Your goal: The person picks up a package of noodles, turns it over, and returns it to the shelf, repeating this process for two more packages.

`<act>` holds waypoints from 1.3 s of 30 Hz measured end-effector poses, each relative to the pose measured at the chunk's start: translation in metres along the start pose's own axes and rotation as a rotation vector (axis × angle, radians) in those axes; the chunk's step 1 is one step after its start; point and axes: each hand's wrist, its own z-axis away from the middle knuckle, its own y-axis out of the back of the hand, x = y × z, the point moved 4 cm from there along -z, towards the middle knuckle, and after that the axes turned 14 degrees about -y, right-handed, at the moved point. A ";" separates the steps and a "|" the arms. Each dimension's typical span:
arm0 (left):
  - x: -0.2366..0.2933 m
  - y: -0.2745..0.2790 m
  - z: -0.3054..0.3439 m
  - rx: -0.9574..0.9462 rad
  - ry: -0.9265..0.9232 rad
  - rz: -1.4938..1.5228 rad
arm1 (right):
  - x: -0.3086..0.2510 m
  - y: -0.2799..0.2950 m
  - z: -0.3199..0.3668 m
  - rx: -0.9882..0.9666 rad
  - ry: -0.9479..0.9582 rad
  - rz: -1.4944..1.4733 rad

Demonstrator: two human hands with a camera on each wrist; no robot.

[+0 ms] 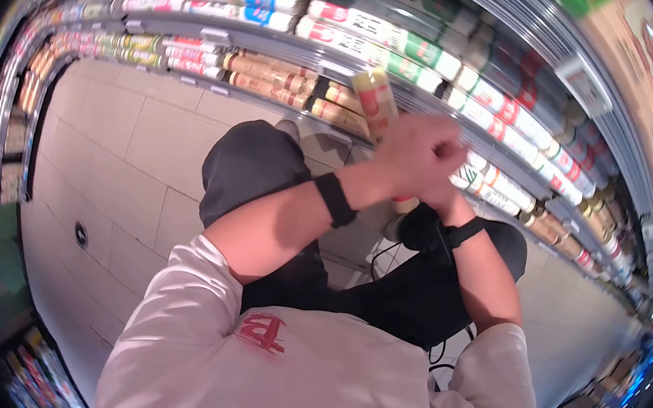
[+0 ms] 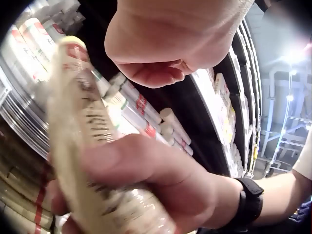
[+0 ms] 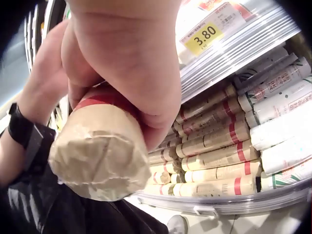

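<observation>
A paper-wrapped noodle pack (image 1: 374,101), pale with red print, slants between my knees and the shelf. My right hand (image 2: 146,163) grips it around the middle, thumb laid across the wrapper. The right wrist view shows the crumpled tan end of the pack (image 3: 100,158) and a red band beside my fingers. My left hand (image 1: 412,148) crosses over my right hand in the head view, covering part of the pack. Seen from the left wrist, its fingers (image 2: 170,75) are curled in toward the palm around nothing, above the pack.
Shelves of similar noodle packs (image 1: 273,73) curve across the front. Tan packs with red bands (image 3: 222,156) lie stacked beside white ones (image 3: 287,117). A price tag (image 3: 207,36) reading 3.80 sits on the shelf edge. My knees (image 1: 254,164) are bent above the tiled floor (image 1: 136,174).
</observation>
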 end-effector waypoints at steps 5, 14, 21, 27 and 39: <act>0.001 -0.015 0.012 -0.094 -0.020 0.087 | 0.074 -0.001 -0.028 0.005 -0.259 0.523; -0.010 0.003 0.001 0.158 0.021 0.188 | 0.071 -0.013 -0.121 0.239 -0.225 1.083; -0.013 0.008 -0.004 0.095 0.199 0.215 | 0.082 -0.011 -0.173 0.292 0.000 1.415; -0.016 0.007 -0.003 0.100 0.188 0.217 | 0.089 -0.031 -0.167 0.480 0.022 1.525; -0.010 0.022 -0.005 0.076 0.208 0.266 | 0.092 -0.095 -0.182 0.020 0.256 1.345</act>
